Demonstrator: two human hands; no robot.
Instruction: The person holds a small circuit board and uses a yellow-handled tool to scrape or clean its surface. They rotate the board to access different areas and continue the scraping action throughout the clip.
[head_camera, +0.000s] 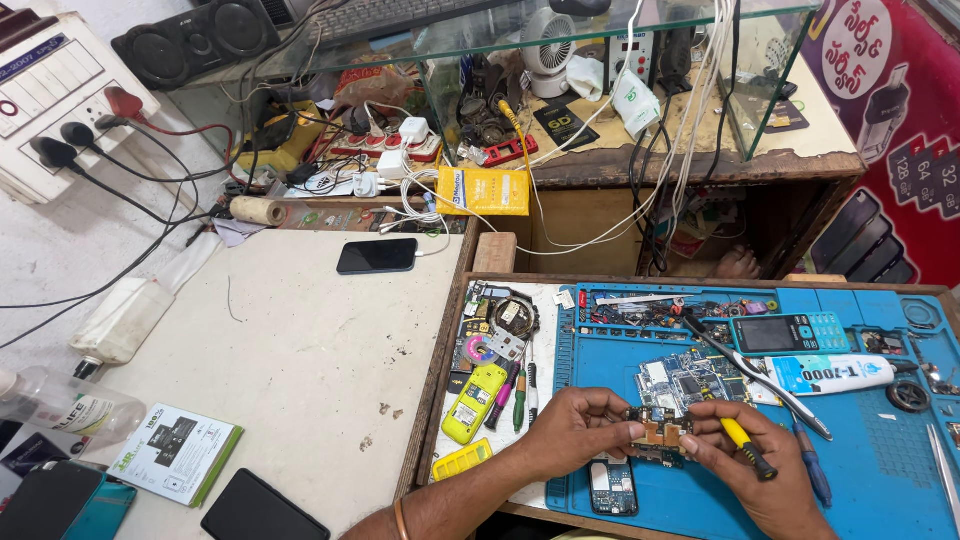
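The left hand (575, 428) pinched the left edge of a small circuit board (658, 431), its grip clamped on the board and holding it just above the near part of the blue work mat (870, 450). The right hand (765, 470) steadied the board's right edge with its fingertips while its grip was closed around a yellow-handled screwdriver (745, 442), which angled toward the near right. Directly below the board, a small phone body (612, 488) lay on the mat's near edge. Just beyond the hands sat a larger circuit board (685, 380), and further right a teal keypad phone (788, 333) lay beside a white glue tube (830, 374). To the left, a yellow phone shell (474, 402) rested on the tray, and a black smartphone (376, 256) lay far off on the pale counter (300, 350).
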